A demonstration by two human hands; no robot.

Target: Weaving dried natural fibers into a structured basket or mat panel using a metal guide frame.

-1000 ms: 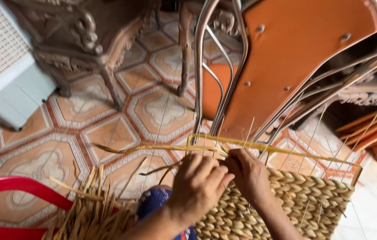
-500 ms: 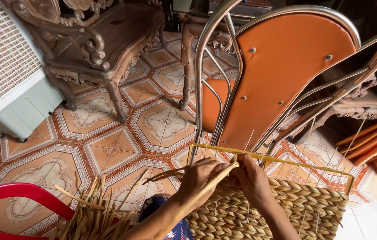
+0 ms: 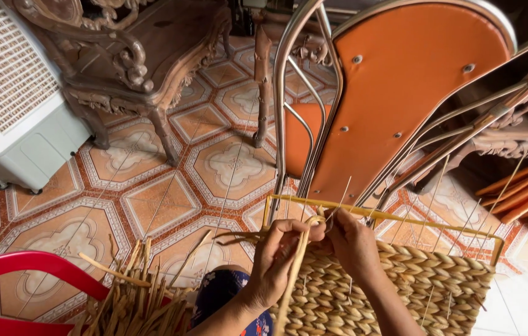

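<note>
A half-woven basket panel (image 3: 425, 283) of braided tan fibre sits on a yellow wire frame (image 3: 394, 216) in front of me. My left hand (image 3: 279, 255) pinches a long dry fibre strand (image 3: 295, 274) that runs down past my wrist and loops up near the frame's top left corner. My right hand (image 3: 354, 242) rests on the upper left edge of the weave, fingers closed on the same strand beside the wire uprights. Thin wire spokes stick up from the woven rows.
A bundle of dry fibre strips (image 3: 133, 292) lies at my lower left on a red plastic chair (image 3: 33, 274). An orange metal-framed chair (image 3: 401, 93) leans behind the basket. A carved wooden table (image 3: 133, 56) and a white fan unit (image 3: 15, 106) stand on the patterned tile floor (image 3: 214, 168).
The view has tilted upward slightly. My left hand shifted from lying over the weave to gripping the strand upright, and a loop of fibre now shows at the frame's top.
</note>
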